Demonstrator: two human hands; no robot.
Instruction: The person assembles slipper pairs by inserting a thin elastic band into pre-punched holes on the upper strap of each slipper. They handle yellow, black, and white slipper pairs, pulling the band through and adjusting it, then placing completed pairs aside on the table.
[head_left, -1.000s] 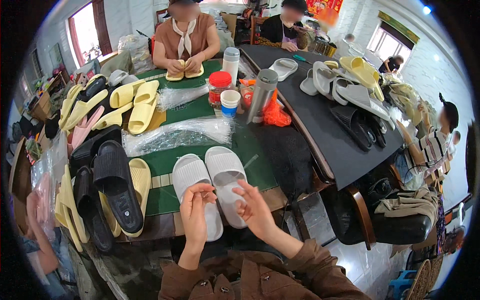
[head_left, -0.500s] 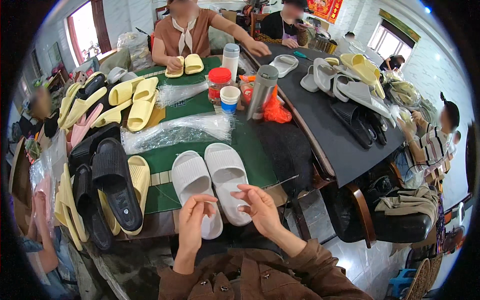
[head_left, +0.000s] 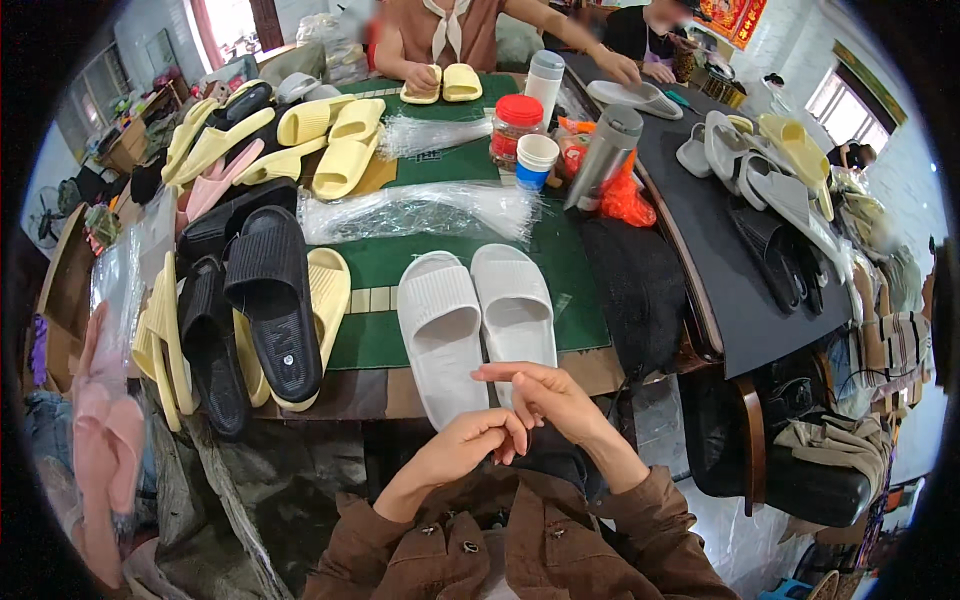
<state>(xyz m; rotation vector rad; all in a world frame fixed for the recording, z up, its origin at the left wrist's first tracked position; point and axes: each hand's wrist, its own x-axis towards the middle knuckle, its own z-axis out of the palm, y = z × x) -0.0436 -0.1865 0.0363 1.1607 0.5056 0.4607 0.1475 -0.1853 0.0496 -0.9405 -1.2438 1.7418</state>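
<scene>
A pair of white slide slippers lies side by side at the near edge of the green mat, the left slipper (head_left: 445,345) and the right slipper (head_left: 522,335) both with toes pointing away. Just in front of their heels my two hands come together. My left hand (head_left: 462,452) has its fingers curled inward, tips by the right one's fingers. My right hand (head_left: 570,408) reaches its index finger out to the left over the heel, the other fingers bent down. Anything thin pinched between them is too small to make out.
Black slippers (head_left: 270,300) and yellow slippers (head_left: 345,165) crowd the table's left. Bundles of clear plastic strips (head_left: 420,212) lie beyond the white pair. A red-lidded jar (head_left: 518,125), paper cup (head_left: 535,165) and steel flask (head_left: 605,155) stand behind. A person opposite touches a grey slipper (head_left: 635,98).
My hands, apart over the slippers half a second ago, have met near the heels. The view has shifted left and down. The person opposite has reached onto the grey slipper.
</scene>
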